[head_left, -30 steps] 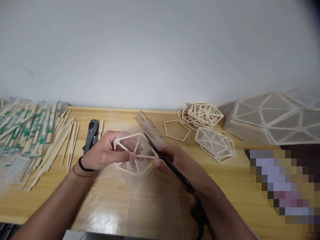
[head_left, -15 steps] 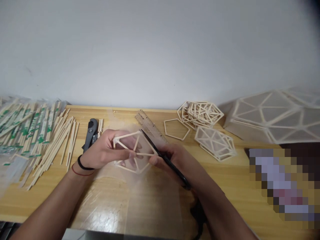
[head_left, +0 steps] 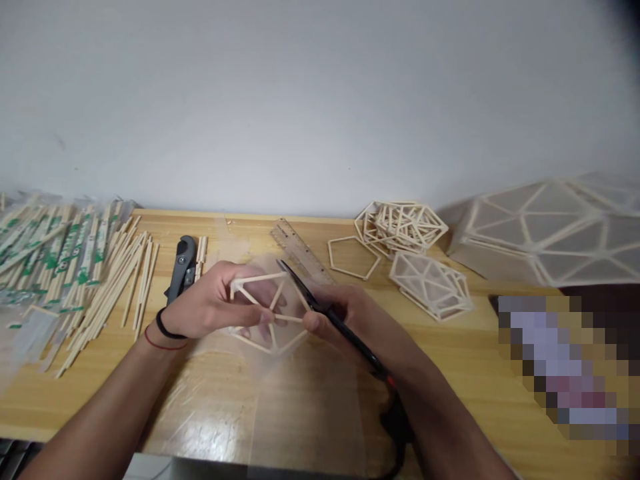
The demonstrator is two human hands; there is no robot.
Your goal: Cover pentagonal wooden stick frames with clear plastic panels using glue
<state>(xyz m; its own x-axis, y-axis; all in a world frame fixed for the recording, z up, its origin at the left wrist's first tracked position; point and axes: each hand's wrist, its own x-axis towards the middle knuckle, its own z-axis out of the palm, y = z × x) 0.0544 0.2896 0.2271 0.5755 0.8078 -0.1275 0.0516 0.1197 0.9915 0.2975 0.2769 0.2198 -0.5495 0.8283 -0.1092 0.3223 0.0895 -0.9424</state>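
Note:
My left hand [head_left: 215,303] grips a hexagonal frame of thin wooden sticks [head_left: 255,279] with spokes meeting in the middle. Its thumb presses near the hub, and the other fingers show through from behind. Against the frame lies a translucent sheet [head_left: 305,393], which hangs down past it over the table edge. Black scissors [head_left: 345,330] are in my right hand [head_left: 350,307], their blades along the frame's upper right side, pointing up and left. My right thumb touches the frame's right corner. The fingers on the scissors' handles are mostly hidden.
Left on the wooden table [head_left: 200,413] lie wrapped chopsticks [head_left: 60,253], loose sticks [head_left: 110,293] and a grey cutter [head_left: 181,270]. Behind my hands is a clear ruler [head_left: 300,250]. Rightward are piled stick frames [head_left: 405,227], covered panels [head_left: 425,283] and a large panelled structure [head_left: 560,230].
The frame has tilted slightly and its top corner has shifted a little right and down. The scissors' blades now look slightly parted, and their handles have dropped a little to the right.

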